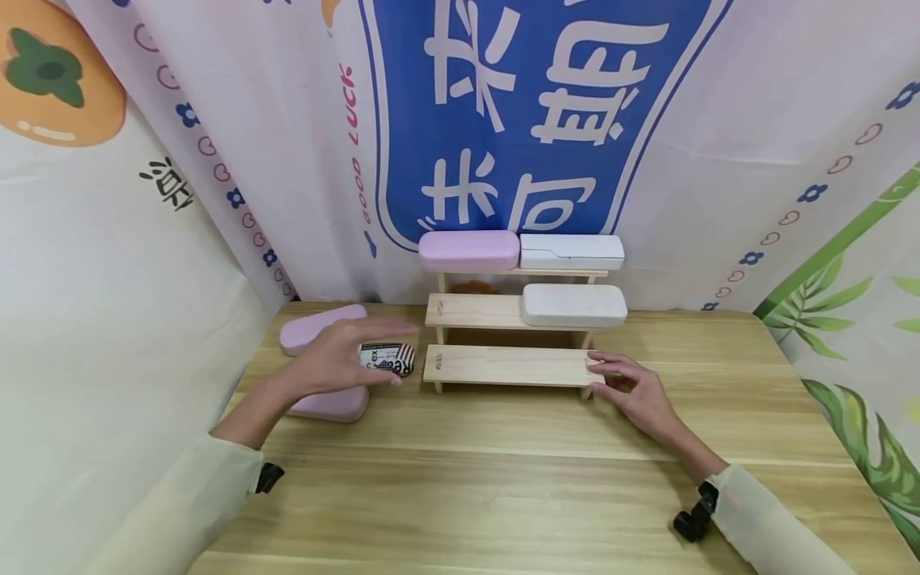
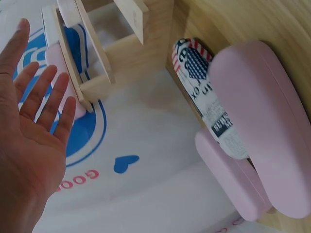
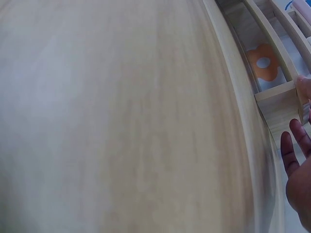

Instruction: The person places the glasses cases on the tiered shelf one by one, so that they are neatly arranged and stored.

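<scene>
My left hand (image 1: 334, 355) hovers with straight, spread fingers over three glasses cases at the left. One case has a newspaper-and-flag print (image 2: 206, 97). It lies between a large pink case (image 2: 262, 121) and a second pink case (image 1: 323, 327); the left wrist view shows the palm apart from all three. My right hand (image 1: 636, 391) holds the right end of the lowest board of a three-step wooden display rack (image 1: 510, 366), thumb at the front edge and fingertips on top. In the right wrist view only part of that hand (image 3: 299, 165) shows, beside the rack's end.
On the rack's top step sit a pink case (image 1: 469, 251) and a white case (image 1: 572, 251). Another white case (image 1: 573, 305) is on the right half of the middle step. The rack stands at the back of a wooden table (image 1: 460, 495), against a printed curtain (image 1: 719, 176).
</scene>
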Motion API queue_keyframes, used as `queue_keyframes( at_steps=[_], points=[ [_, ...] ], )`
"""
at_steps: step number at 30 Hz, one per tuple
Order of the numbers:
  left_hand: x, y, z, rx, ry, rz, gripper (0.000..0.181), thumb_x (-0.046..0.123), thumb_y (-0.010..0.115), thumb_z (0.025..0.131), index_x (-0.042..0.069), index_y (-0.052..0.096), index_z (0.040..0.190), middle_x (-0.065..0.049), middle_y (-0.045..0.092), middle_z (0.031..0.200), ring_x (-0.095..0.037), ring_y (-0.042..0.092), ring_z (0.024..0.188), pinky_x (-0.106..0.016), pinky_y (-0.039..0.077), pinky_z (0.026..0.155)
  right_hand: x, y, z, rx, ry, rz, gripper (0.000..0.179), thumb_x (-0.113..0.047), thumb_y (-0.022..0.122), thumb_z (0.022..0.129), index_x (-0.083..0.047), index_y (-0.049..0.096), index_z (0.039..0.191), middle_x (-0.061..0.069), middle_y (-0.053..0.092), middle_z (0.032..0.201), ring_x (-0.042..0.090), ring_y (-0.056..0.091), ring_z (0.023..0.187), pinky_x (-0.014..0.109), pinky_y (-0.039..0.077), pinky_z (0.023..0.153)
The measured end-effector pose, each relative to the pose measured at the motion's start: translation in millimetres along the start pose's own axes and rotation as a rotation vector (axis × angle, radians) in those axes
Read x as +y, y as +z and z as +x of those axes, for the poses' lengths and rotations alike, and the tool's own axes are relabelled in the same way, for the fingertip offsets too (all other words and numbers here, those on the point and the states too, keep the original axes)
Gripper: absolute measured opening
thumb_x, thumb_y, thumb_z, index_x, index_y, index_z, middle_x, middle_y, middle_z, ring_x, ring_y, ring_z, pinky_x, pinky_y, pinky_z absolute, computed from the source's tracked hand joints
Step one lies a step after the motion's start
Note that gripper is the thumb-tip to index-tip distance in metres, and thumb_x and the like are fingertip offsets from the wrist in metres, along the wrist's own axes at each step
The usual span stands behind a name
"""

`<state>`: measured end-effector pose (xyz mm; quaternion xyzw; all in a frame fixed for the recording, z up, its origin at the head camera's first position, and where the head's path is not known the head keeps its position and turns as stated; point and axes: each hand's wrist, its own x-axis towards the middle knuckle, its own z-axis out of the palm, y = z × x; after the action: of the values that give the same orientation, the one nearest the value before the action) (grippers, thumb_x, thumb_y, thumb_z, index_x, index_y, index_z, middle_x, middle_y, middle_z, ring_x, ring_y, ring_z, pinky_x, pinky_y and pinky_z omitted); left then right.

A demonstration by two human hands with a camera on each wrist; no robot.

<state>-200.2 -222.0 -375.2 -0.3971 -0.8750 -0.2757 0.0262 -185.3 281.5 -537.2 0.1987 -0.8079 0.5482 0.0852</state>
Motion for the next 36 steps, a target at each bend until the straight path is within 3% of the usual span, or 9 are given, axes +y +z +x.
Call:
queue_keyframes(
  at_steps=[4, 11, 14, 18, 21, 25, 30, 36],
  points=[
    [-7.2, -1.3, -5.7, -0.008, 0.026, -0.004, 0.074, 0.033, 0.096, 0.077, 0.015, 0.068, 0.143, -0.003, 0.066, 0.146, -0.027, 0.063, 0.133, -0.049, 0.051, 0.11, 0.0, -0.7, -0.6, 0.0, 0.002, -0.004, 0.029, -0.001, 0.081, 0.092, -0.007, 0.079, 0.12, 0.015, 0.066, 0.143, 0.005, 0.059, 0.132, 0.018, 0.056, 0.094],
    [-21.4, 0.2, -20.6, -0.012, -0.047, 0.011, 0.075, 0.038, 0.096, 0.077, 0.02, 0.068, 0.144, -0.002, 0.068, 0.144, -0.029, 0.063, 0.132, -0.053, 0.05, 0.11, 0.5, -0.9, 0.2, -0.01, -0.006, -0.022, 0.031, -0.001, 0.081, 0.092, -0.005, 0.078, 0.122, 0.017, 0.065, 0.145, 0.004, 0.058, 0.133, 0.017, 0.054, 0.094],
    [-26.5, 0.6, -26.4, -0.008, -0.049, 0.036, 0.075, 0.035, 0.096, 0.076, 0.019, 0.068, 0.144, -0.003, 0.069, 0.142, -0.03, 0.064, 0.131, -0.054, 0.051, 0.108, 0.4, -1.1, 0.1, -0.005, -0.002, -0.023, 0.03, -0.001, 0.081, 0.092, -0.006, 0.079, 0.121, 0.016, 0.065, 0.144, 0.003, 0.058, 0.132, 0.017, 0.054, 0.094],
    [-30.5, -0.3, -34.4, -0.01, -0.063, 0.039, 0.076, 0.031, 0.096, 0.077, 0.02, 0.066, 0.146, -0.001, 0.066, 0.146, -0.032, 0.059, 0.138, -0.056, 0.047, 0.111, 1.2, -1.5, 0.1, -0.001, 0.005, -0.019, 0.029, -0.003, 0.081, 0.092, -0.008, 0.079, 0.12, 0.013, 0.066, 0.144, 0.002, 0.058, 0.131, 0.02, 0.056, 0.094],
    [-33.6, -0.4, -42.2, -0.011, -0.115, 0.027, 0.074, 0.032, 0.095, 0.079, 0.021, 0.066, 0.146, -0.002, 0.063, 0.15, -0.033, 0.054, 0.143, -0.055, 0.044, 0.114, 2.0, -1.6, 0.2, 0.0, 0.007, -0.019, 0.029, -0.003, 0.081, 0.092, -0.009, 0.08, 0.12, 0.012, 0.066, 0.143, 0.003, 0.059, 0.131, 0.021, 0.056, 0.094],
    [-40.8, 0.5, -56.2, 0.003, -0.158, 0.027, 0.07, 0.033, 0.094, 0.08, 0.015, 0.068, 0.142, -0.009, 0.064, 0.148, -0.035, 0.057, 0.139, -0.041, 0.045, 0.113, 1.4, -0.6, 0.7, 0.001, 0.006, -0.017, 0.029, -0.003, 0.082, 0.091, -0.009, 0.08, 0.119, 0.012, 0.067, 0.143, 0.005, 0.06, 0.132, 0.02, 0.056, 0.094],
    [-51.7, 2.8, -72.2, 0.034, -0.114, 0.031, 0.068, 0.027, 0.096, 0.077, 0.007, 0.07, 0.137, -0.01, 0.07, 0.139, -0.039, 0.061, 0.132, -0.013, 0.032, 0.112, 1.8, -0.4, 0.6, 0.0, 0.005, -0.015, 0.028, -0.002, 0.081, 0.092, -0.009, 0.079, 0.119, 0.013, 0.066, 0.143, 0.004, 0.059, 0.132, 0.019, 0.055, 0.094],
    [-62.4, 5.0, -86.6, 0.055, -0.079, 0.058, 0.069, 0.023, 0.098, 0.074, 0.004, 0.071, 0.134, -0.011, 0.072, 0.135, -0.039, 0.063, 0.127, -0.007, 0.027, 0.11, 4.3, -0.7, 0.2, 0.005, 0.0, -0.015, 0.029, -0.001, 0.081, 0.092, -0.008, 0.079, 0.119, 0.013, 0.066, 0.143, 0.001, 0.059, 0.131, 0.016, 0.054, 0.094]
  ],
)
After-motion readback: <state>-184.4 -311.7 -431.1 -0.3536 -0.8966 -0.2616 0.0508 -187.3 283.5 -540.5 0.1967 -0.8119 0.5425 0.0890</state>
